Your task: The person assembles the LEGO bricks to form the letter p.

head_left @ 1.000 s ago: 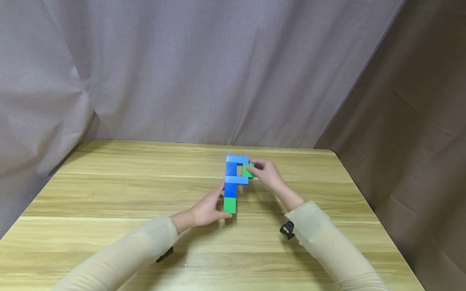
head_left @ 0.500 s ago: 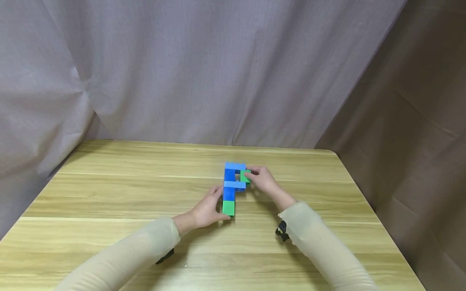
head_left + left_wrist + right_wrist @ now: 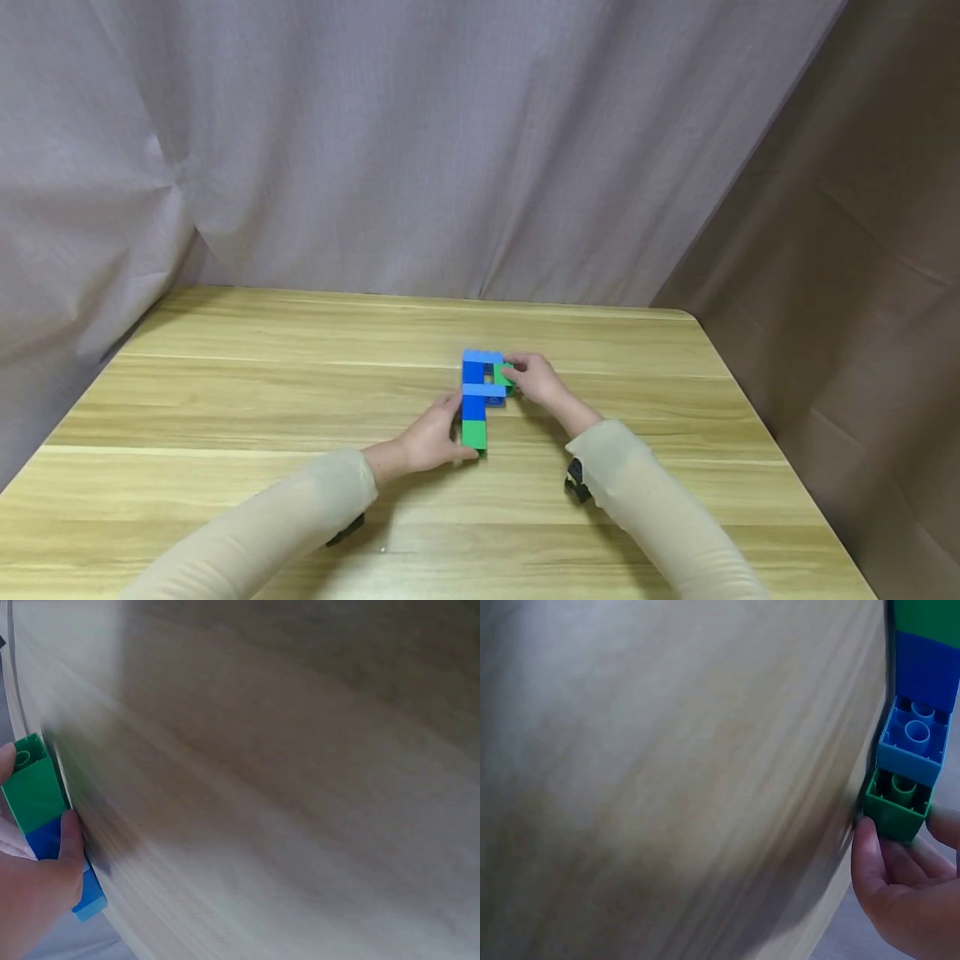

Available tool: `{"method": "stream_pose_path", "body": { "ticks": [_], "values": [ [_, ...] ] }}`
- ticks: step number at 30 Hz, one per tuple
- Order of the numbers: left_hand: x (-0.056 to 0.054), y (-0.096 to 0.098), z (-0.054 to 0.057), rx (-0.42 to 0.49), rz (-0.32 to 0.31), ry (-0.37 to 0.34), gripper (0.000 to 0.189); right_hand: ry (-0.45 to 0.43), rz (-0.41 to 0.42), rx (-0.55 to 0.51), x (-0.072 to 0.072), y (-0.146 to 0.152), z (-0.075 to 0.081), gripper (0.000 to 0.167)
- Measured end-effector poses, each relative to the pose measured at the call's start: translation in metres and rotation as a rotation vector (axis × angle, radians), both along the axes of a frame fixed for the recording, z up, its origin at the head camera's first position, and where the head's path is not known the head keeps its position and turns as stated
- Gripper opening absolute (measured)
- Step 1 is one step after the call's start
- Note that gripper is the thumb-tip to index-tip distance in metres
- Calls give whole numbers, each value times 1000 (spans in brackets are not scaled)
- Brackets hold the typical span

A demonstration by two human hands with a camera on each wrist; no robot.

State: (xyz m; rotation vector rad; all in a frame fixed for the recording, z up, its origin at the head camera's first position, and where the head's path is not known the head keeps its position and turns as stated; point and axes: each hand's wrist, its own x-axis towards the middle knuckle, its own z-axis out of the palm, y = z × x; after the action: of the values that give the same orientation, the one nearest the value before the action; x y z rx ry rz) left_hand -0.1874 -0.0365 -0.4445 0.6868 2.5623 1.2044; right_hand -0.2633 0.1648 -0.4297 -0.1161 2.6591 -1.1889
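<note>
A P-shaped build of plastic building bricks lies between both hands in the head view. Its stem ends in a green brick (image 3: 474, 434) with its hollow underside toward me, joined to dark blue bricks (image 3: 473, 407). Two lighter blue bricks (image 3: 483, 390) reach out to the right. My left hand (image 3: 435, 435) grips the stem, thumb at the lower end and fingers along the left side. My right hand (image 3: 538, 379) pinches a second green brick (image 3: 897, 810) at the right side, between the two blue arms. In the right wrist view that brick's hollow underside sits beside the lower arm's.
The wood-grain table (image 3: 225, 400) stretches out around the hands. Behind it hangs a grey curtain (image 3: 420, 150), and a darker curtain (image 3: 840, 267) runs along the right. Black wrist devices (image 3: 577, 482) sit under the sleeves.
The brick build has shifted down in the head view and tips further away, showing more of its lower arm's underside. My right hand moves down and slightly left with it, still pinching the green brick.
</note>
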Motion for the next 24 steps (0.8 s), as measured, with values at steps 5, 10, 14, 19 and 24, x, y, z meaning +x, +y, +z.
{"method": "stream_pose_path", "body": {
  "ticks": [5, 10, 14, 19, 24],
  "values": [
    [-1, 2, -1, -9, -17, -6, 92, 5, -2, 14, 1, 1, -2, 38],
    [0, 5, 0, -26, -16, -26, 94, 0, -3, 21, 3, 2, -3, 38],
    [0, 7, 2, -28, -17, -46, 96, -4, -8, 20, 4, 4, -2, 38],
    [0, 6, 3, -13, -37, -74, 98, -4, 1, 25, 4, 3, -2, 41],
    [-6, -3, 9, 9, -39, -80, 83, 69, 40, 79, 10, -2, 7, 51]
  ]
}}
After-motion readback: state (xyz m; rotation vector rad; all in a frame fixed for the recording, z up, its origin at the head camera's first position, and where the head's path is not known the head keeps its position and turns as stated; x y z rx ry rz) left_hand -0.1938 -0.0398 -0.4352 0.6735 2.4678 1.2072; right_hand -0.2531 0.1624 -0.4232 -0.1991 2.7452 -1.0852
